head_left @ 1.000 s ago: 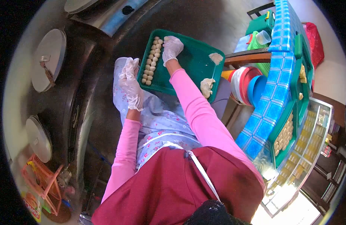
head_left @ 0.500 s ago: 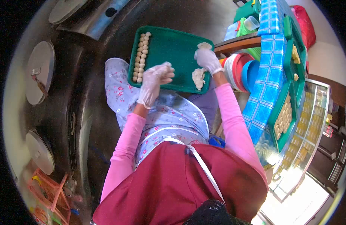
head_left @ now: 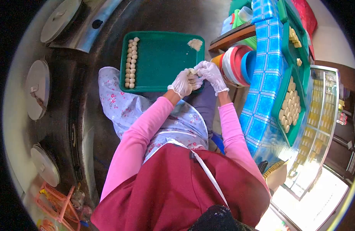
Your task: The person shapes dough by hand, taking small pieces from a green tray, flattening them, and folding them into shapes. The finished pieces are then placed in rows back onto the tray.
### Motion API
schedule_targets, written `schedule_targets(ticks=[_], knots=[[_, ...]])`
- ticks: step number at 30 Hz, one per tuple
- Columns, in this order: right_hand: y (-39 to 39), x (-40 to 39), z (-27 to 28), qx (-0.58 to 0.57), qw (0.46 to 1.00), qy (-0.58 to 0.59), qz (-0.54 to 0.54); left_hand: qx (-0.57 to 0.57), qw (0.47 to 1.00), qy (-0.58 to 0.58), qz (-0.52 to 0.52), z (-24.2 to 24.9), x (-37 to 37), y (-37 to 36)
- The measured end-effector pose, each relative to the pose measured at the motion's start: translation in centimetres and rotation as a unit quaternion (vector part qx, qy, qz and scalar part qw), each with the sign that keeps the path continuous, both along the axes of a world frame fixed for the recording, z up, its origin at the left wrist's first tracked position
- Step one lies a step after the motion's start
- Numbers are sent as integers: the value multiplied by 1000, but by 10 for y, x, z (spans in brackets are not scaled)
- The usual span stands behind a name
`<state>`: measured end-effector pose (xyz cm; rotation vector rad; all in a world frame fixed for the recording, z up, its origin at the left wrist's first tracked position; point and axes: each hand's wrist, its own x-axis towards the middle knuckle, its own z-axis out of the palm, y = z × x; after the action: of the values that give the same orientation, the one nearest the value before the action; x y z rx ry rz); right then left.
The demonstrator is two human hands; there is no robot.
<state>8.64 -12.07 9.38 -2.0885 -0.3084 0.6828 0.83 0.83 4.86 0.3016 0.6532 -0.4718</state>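
My left hand (head_left: pixel 184 83), in a thin clear glove, is half cupped over the near right part of the green tray (head_left: pixel 162 57). A small piece of pale dough (head_left: pixel 192 72) sits at its fingertips. My right hand (head_left: pixel 211 74), gloved as well, meets the left one and pinches at the same piece. Small round dough balls (head_left: pixel 131 63) stand in two close rows along the tray's left side. A patch of whitish flour or crumbly dough (head_left: pixel 194 44) lies in the far right corner. My hands cover the tray's near right corner.
Stacked round tubs (head_left: pixel 236 65) stand right of the tray, by a wooden bar (head_left: pixel 232 37). A blue checked cloth (head_left: pixel 258 92) covers a table holding another green tray (head_left: pixel 280 112) with flat dough pieces. Round metal lids (head_left: pixel 39 89) sit at left.
My right hand has come back from the far right patch, and my left hand has moved right to meet it. The lump near the right edge is now hidden or lifted.
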Motion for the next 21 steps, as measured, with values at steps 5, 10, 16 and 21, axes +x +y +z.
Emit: schedule_targets(ticks=[5, 10, 16, 21], knots=[[16, -14, -8, -184, 955, -228, 43, 7, 999, 35, 23, 7, -2, -1], [14, -13, -30, -157, 924, -335, 90, -6, 999, 44, 27, -23, 1, -5], [0, 3, -30, -187, 929, -220, 232, 11, 1000, -11, 14, -40, 3, -9], [-11, -25, 16, 126, 962, 240, -6, 454, 819, -301, -177, -14, -12, 3]])
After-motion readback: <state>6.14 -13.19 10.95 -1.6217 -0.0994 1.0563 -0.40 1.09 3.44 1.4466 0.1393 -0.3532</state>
